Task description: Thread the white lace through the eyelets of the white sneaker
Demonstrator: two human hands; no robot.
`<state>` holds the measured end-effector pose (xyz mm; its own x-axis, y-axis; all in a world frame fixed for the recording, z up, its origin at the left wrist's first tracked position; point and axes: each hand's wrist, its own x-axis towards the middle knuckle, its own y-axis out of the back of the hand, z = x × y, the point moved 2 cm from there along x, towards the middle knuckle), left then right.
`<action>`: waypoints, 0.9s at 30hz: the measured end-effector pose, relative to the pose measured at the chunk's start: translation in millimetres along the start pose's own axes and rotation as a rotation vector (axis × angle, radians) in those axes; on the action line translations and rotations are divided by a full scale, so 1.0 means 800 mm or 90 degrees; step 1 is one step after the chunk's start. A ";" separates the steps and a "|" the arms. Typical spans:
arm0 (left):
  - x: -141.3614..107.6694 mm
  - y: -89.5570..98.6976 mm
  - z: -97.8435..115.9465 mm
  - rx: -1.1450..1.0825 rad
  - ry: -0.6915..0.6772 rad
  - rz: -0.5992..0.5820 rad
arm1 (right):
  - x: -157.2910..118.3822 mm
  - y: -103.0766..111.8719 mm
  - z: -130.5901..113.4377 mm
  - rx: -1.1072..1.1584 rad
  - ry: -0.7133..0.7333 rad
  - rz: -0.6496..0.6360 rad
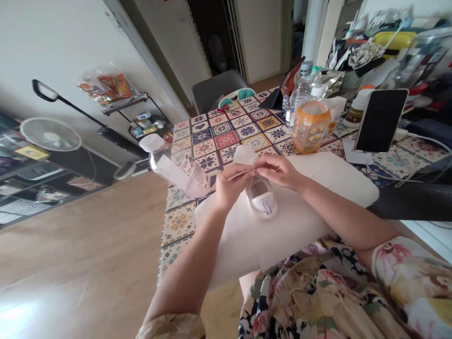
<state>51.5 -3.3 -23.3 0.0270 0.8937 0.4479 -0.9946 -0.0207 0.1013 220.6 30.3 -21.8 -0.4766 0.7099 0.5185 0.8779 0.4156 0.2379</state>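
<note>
A white shoe [263,207] rests on a white mat [240,240], its heel towards me and its toe pointing away. My left hand [233,181] is closed over the left side of the shoe's lacing, with a thin white shoelace pinched between thumb and fingers. Fingertips touching the left ones, my right hand [277,170] also pinches at the lacing from the right. The fingers hide most of the lace and the shoe's tongue. Past the hands the rounded white toe shows.
A large bottle with a pink-white label [183,174] leans at the left. To the right stand an orange-labelled bottle [310,125], a clear bottle [303,84] and a phone [381,120] on a stand with a white cable. Red scissors [226,109] lie on the patterned tablecloth [226,139].
</note>
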 end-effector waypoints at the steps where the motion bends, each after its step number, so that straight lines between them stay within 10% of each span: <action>1: 0.001 0.002 0.000 0.021 -0.025 0.013 | 0.000 0.000 -0.001 -0.015 0.015 -0.020; 14: 0.005 -0.006 -0.006 -0.117 0.176 0.074 | -0.004 -0.008 -0.005 -0.138 0.175 0.017; 27: 0.032 0.040 -0.003 -0.437 0.202 0.161 | 0.015 0.038 0.000 0.362 -0.036 0.161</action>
<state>19.9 20.0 -10.3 -0.1346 0.9858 0.1002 -0.8094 -0.0510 -0.5850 241.1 51.7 -8.6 -0.2725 0.8488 0.4531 0.8094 0.4568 -0.3689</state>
